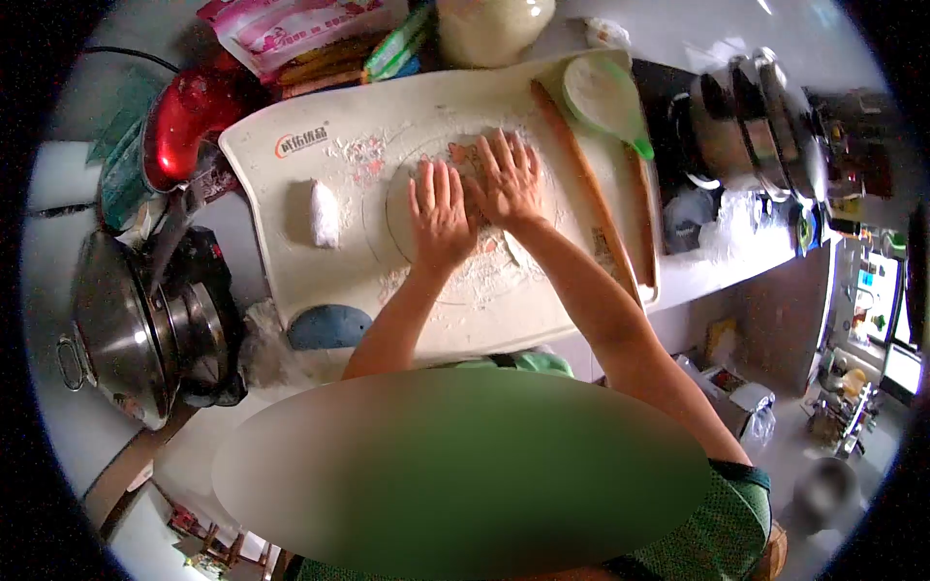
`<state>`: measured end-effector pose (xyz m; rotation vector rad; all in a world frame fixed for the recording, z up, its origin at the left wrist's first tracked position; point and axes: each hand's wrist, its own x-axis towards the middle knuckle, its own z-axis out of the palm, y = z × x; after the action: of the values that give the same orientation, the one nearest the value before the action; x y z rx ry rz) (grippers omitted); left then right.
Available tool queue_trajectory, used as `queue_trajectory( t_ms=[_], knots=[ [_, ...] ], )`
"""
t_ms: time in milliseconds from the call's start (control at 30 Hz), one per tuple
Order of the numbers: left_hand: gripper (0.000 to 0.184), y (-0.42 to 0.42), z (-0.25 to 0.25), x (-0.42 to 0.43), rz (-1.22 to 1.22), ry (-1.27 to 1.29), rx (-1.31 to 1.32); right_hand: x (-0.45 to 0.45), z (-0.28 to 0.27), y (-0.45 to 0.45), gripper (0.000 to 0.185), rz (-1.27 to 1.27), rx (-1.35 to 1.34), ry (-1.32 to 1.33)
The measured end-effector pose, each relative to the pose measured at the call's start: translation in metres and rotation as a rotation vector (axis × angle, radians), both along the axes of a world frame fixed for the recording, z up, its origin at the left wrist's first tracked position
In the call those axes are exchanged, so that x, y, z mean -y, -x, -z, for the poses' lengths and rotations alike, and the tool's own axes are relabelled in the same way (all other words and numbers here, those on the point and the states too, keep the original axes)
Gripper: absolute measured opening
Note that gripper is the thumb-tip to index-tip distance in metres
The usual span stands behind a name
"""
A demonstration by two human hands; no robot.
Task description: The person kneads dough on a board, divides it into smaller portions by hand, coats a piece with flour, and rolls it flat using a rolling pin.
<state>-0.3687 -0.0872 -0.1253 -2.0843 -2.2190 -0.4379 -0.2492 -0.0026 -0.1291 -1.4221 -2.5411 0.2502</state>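
Note:
Both palms lie flat near the middle of a floured cream mat (281,203) with a printed circle. My left hand (443,215) has its fingers slightly apart, pointing away from me. Beside it, my right hand (510,182) rests with spread fingers, its thumb side close to the left hand. Whatever lies under the palms is hidden. To the left of my hands is a white, flour-dusted roll (325,214). A long wooden rolling pin (591,189) slants across the mat's right side. A blue-grey scraper (330,327) lies at the near left edge.
A green-handled sieve (599,92) sits at the mat's far right corner, below a pale jar (494,29). Lidded metal pots stand left (121,324) and right (731,126). A shiny red object (182,126) and a pink bag (281,37) are at the far left.

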Motion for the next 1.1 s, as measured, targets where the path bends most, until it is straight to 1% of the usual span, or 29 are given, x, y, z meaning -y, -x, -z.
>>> queue_trajectory(
  t_ms=[67, 100, 133, 167, 200, 233, 267, 300, 333, 367, 400, 433, 467, 533, 600, 633, 700, 733, 767, 800, 867, 933, 1000, 1033, 1067, 1100],
  knots=[
    [0.062, 0.000, -0.004, 0.000, 0.010, 0.014, 0.049, -0.006, 0.005, 0.001, 0.069, -0.024, 0.001, -0.035],
    [0.062, 0.003, -0.005, 0.001, 0.016, 0.005, 0.042, -0.006, 0.002, 0.003, 0.068, -0.009, -0.013, 0.015],
    [0.063, 0.008, -0.005, 0.004, 0.072, 0.059, 0.057, -0.006, 0.004, 0.000, 0.068, -0.004, -0.021, 0.011],
    [0.065, 0.012, -0.004, 0.003, 0.128, 0.108, 0.071, -0.011, 0.011, -0.004, 0.068, -0.051, -0.052, 0.092],
    [0.065, 0.016, 0.002, 0.000, 0.135, 0.101, 0.062, -0.015, 0.014, -0.008, 0.069, -0.098, -0.082, 0.174],
    [0.067, 0.017, 0.007, -0.003, 0.110, 0.146, 0.091, -0.016, 0.009, -0.015, 0.070, -0.133, -0.081, 0.230],
    [0.069, 0.017, 0.013, -0.005, 0.085, 0.188, 0.122, -0.016, 0.007, -0.021, 0.070, -0.126, -0.086, 0.225],
    [0.071, 0.012, -0.002, -0.009, 0.063, 0.301, 0.134, -0.015, 0.001, -0.026, 0.069, -0.130, -0.203, 0.297],
    [0.071, 0.005, -0.001, -0.012, 0.071, 0.292, 0.130, -0.016, -0.006, -0.033, 0.069, -0.134, -0.320, 0.365],
    [0.072, -0.005, 0.004, -0.016, 0.079, 0.216, 0.049, -0.011, -0.014, -0.043, 0.062, -0.033, -0.411, 0.338],
    [0.073, -0.017, 0.006, -0.020, 0.083, 0.141, -0.032, -0.011, -0.016, -0.055, 0.055, 0.017, -0.478, 0.205],
    [0.074, -0.035, -0.013, -0.017, 0.078, 0.169, 0.047, -0.013, -0.026, -0.069, 0.051, 0.069, -0.517, 0.052],
    [0.075, -0.048, -0.006, -0.017, 0.100, 0.039, 0.044, -0.018, -0.039, -0.084, 0.048, 0.120, -0.555, -0.098],
    [0.076, -0.067, 0.004, -0.021, 0.098, 0.060, 0.137, -0.040, -0.048, -0.115, 0.045, 0.392, -0.451, -0.360],
    [0.077, -0.071, 0.005, -0.023, 0.098, 0.057, 0.117, -0.079, -0.042, -0.150, 0.043, 0.466, -0.322, -0.554],
    [0.079, -0.071, 0.006, -0.023, 0.095, 0.058, 0.096, -0.091, -0.047, -0.159, 0.043, 0.466, -0.324, -0.552],
    [0.078, -0.073, 0.003, -0.023, 0.085, 0.063, 0.054, -0.110, -0.055, -0.172, 0.038, 0.403, -0.236, -0.029],
    [0.078, -0.073, 0.001, -0.024, 0.077, 0.059, 0.017, -0.126, -0.044, -0.176, 0.038, 0.401, -0.239, -0.024],
    [0.078, -0.074, 0.000, -0.028, 0.074, 0.062, 0.014, -0.144, -0.026, -0.179, 0.035, 0.434, -0.095, -0.023],
    [0.078, -0.074, 0.000, -0.034, 0.069, 0.035, 0.010, -0.149, -0.024, -0.177, 0.033, 0.465, 0.049, -0.022],
    [0.077, -0.073, -0.002, -0.045, 0.059, 0.012, 0.003, -0.158, -0.024, -0.181, 0.031, 0.423, 0.049, -0.027],
    [0.080, -0.075, -0.005, -0.053, 0.064, 0.091, 0.028, -0.162, -0.025, -0.184, 0.030, 0.382, 0.054, -0.031],
    [0.078, -0.076, -0.002, -0.052, 0.072, 0.087, 0.050, -0.167, -0.020, -0.192, 0.031, 0.320, -0.088, 0.001],
    [0.077, -0.077, -0.002, -0.049, 0.084, 0.079, 0.067, -0.156, -0.028, -0.191, 0.031, 0.318, -0.084, 0.009],
    [0.077, -0.078, -0.004, -0.044, 0.082, 0.084, 0.069, -0.140, -0.038, -0.193, 0.029, 0.322, -0.135, -0.077],
    [0.073, -0.079, -0.011, -0.040, 0.091, 0.110, 0.079, -0.127, -0.048, -0.194, 0.029, 0.323, -0.187, -0.166]
  ],
)
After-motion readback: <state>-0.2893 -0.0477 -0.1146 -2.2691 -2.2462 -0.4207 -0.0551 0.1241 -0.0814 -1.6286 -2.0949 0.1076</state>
